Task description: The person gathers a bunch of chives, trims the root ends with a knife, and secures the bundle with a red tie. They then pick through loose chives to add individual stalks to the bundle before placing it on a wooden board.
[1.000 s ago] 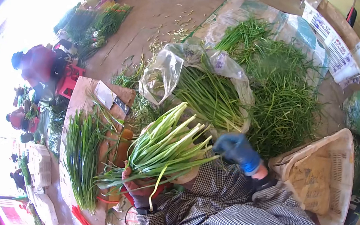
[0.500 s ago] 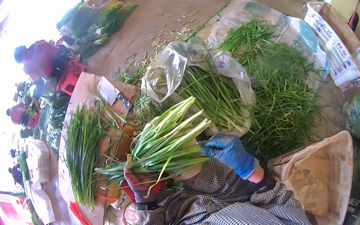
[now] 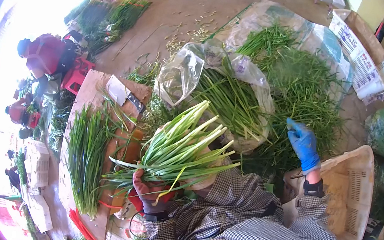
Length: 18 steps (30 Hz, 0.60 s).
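My left hand, in a red and grey glove, is wrapped round a bunch of garlic chives, pale stem ends pointing up and away from me. One yellowed leaf hangs from the bunch. Apart from it, my right hand, in a blue glove, is raised over the near edge of a loose heap of greens, fingers stretched out and nothing visible in them. Beyond the bunch, an open clear plastic bag holds more long green stalks.
On the wooden board at left lie a cleaver and a row of chives. Red strips are at its near edge. A plastic basket stands by my right arm, a white crate farther back. Other people work at left.
My right hand has moved from the bunch rightward and away, over the loose heap. The bunch stays in my left hand, its stems spread a little wider.
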Each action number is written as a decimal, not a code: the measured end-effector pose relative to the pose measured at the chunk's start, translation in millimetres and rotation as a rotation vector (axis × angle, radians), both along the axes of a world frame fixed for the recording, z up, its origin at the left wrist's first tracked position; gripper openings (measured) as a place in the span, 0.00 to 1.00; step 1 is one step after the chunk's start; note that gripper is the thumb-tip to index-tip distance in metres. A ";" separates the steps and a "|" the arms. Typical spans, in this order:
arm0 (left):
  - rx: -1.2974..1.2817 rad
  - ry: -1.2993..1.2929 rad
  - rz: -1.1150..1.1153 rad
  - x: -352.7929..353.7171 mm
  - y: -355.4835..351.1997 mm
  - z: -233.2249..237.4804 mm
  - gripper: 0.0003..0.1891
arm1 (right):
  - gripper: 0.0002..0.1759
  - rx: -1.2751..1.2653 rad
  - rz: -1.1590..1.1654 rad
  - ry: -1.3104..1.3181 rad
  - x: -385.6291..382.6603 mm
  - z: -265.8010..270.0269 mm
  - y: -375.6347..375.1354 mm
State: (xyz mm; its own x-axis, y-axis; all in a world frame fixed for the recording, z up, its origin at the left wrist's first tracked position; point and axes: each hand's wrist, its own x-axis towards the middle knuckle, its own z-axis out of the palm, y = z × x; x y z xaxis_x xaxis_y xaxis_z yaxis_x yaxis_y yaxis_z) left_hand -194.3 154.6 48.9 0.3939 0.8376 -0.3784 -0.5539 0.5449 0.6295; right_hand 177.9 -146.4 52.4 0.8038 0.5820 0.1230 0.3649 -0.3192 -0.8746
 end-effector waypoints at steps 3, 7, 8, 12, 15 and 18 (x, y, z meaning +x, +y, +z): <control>-0.051 -0.007 -0.028 -5.4 7.9 -13.6 0.22 | 0.17 -0.090 0.125 -0.150 -11.8 -3.3 14.0; -0.031 -0.032 -0.023 3.9 1.6 -7.3 0.22 | 0.32 0.148 0.381 0.178 -66.3 11.7 84.3; -0.033 -0.039 -0.004 11.8 -6.4 3.6 0.22 | 0.35 0.173 0.423 0.105 -75.5 -10.6 97.7; -0.045 -0.058 -0.016 14.3 -8.0 7.3 0.22 | 0.28 -0.045 0.627 0.262 -92.3 -18.0 120.8; -0.057 -0.120 -0.023 0.7 -6.8 -4.5 0.20 | 0.18 -0.102 0.495 0.197 -94.9 -32.2 112.1; -0.044 -0.036 0.000 3.9 -14.4 -0.1 0.21 | 0.14 -0.105 0.295 0.038 -59.1 -29.8 78.1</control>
